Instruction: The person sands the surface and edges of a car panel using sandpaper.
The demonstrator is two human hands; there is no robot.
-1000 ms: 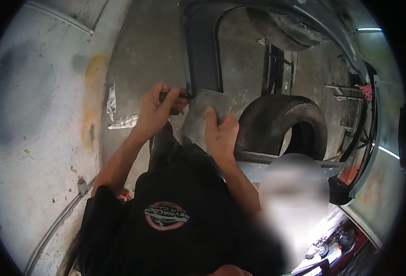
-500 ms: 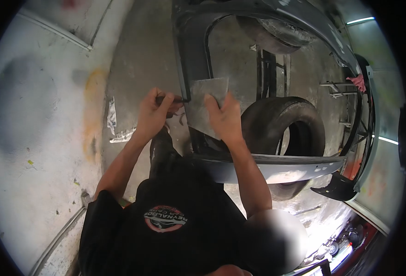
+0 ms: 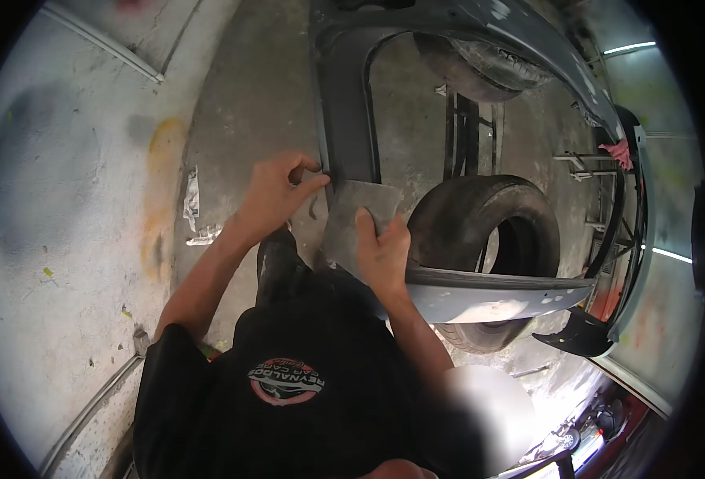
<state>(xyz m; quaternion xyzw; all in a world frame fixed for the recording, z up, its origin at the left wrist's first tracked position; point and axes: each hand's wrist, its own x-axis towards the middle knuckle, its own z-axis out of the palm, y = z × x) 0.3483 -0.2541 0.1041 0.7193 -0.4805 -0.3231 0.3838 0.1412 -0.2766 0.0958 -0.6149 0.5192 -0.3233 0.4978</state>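
Observation:
My right hand (image 3: 384, 251) grips a flat light-grey sheet (image 3: 352, 215), thumb on top, at the near end of the grey car bumper's dark inner side (image 3: 350, 120). Just left of the sheet, my left hand (image 3: 284, 188) is closed in a pinch, thumb and fingertip meeting at the bumper's left edge. Whatever lies between those fingertips is too small to make out. Below them, a thin dark curled strip (image 3: 313, 210) shows against the floor. The near side of the bumper (image 3: 496, 299) runs rightward past my right wrist.
A tyre (image 3: 480, 215) stands inside the bumper's curve, and another wheel (image 3: 488, 68) is beyond it. Dark metal stand bars (image 3: 462, 136) rise between them. A pink cloth (image 3: 618, 153) hangs on the right. A paint-marked white wall (image 3: 73, 239) borders the left.
The sheet and my right hand have moved down in view. My left hand held a dark strip reaching the bumper's edge; now its fingertips pinch at that edge and the strip there no longer shows.

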